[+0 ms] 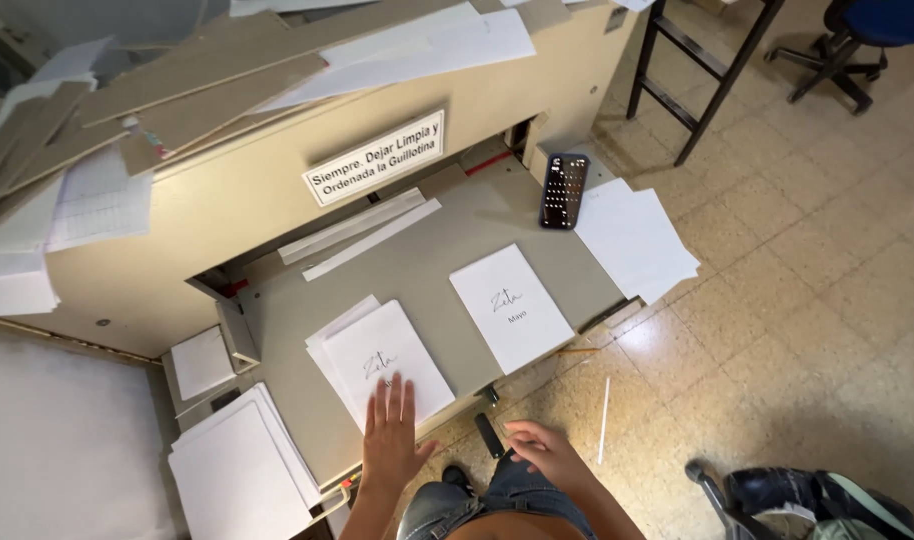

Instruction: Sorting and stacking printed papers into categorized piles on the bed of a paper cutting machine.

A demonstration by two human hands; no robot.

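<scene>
My left hand (394, 432) lies flat, fingers together, on the near edge of a small stack of white printed sheets (382, 358) on the grey bed of a paper-cutting machine (427, 262). A second white printed stack (510, 306) lies to its right, untouched. My right hand (543, 450) hovers low beside the machine's front edge, fingers loosely curled and holding nothing, near a black lever (489, 435).
A dark phone (563, 190) lies at the bed's far right, beside loose white sheets (632, 238). Paper strips (362, 232) lie near the blade slot. Cardboard and paper (207, 70) pile on top. Blank stacks (239, 468) sit at the left. A metal frame (692, 75) stands on the tiled floor.
</scene>
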